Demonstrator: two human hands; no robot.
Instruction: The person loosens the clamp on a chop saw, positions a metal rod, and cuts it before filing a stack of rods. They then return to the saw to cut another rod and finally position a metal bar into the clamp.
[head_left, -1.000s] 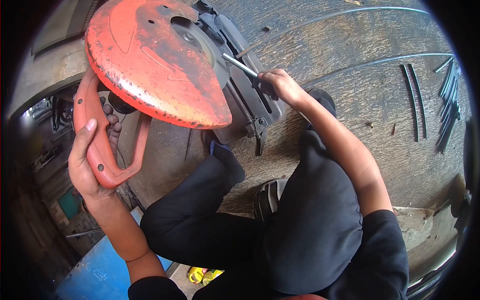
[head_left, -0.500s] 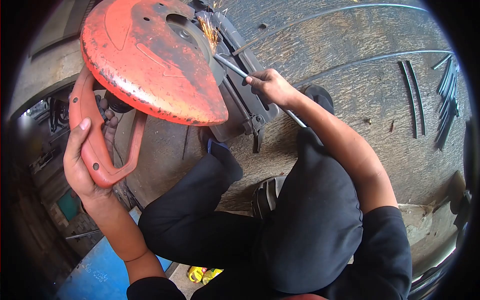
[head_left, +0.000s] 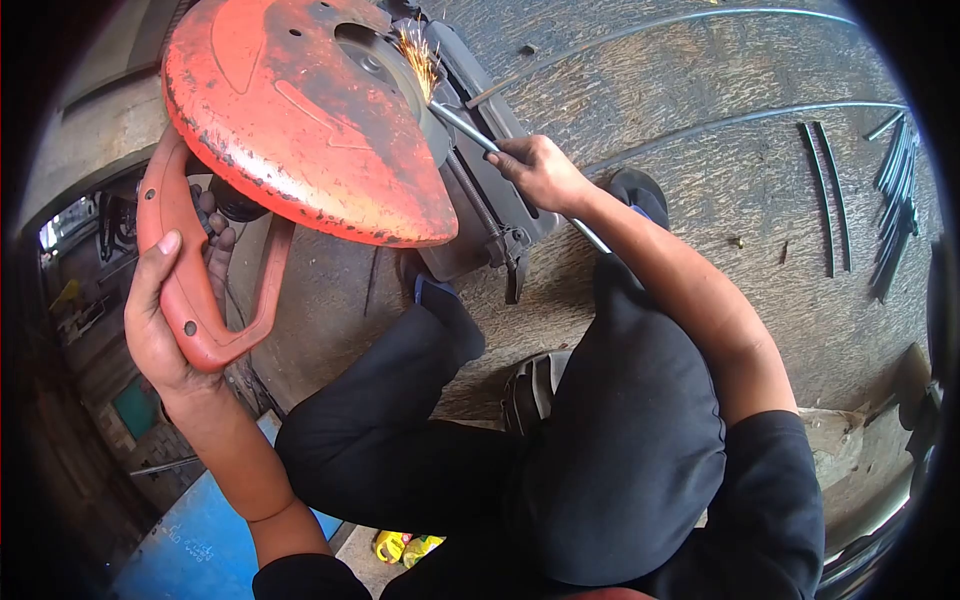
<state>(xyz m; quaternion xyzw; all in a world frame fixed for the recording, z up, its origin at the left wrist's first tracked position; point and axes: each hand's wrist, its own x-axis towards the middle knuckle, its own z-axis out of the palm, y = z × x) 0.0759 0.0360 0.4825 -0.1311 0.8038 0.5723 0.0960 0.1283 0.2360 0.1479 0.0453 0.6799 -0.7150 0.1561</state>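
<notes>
One metal rod [head_left: 462,124] meets the disc [head_left: 408,86] of the cut-off saw [head_left: 310,140], sparks [head_left: 420,65] flying.
None flew a second ago; cutting appears under way. The right hand [head_left: 540,172]'s fingers grip the rod; the left hand [head_left: 158,325]'s wrap the red handle [head_left: 183,285]. Thin rods [head_left: 893,205] lie bunched on the floor [head_left: 700,225].

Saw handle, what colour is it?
The saw handle is orange-red, best seen in the head view.
</notes>
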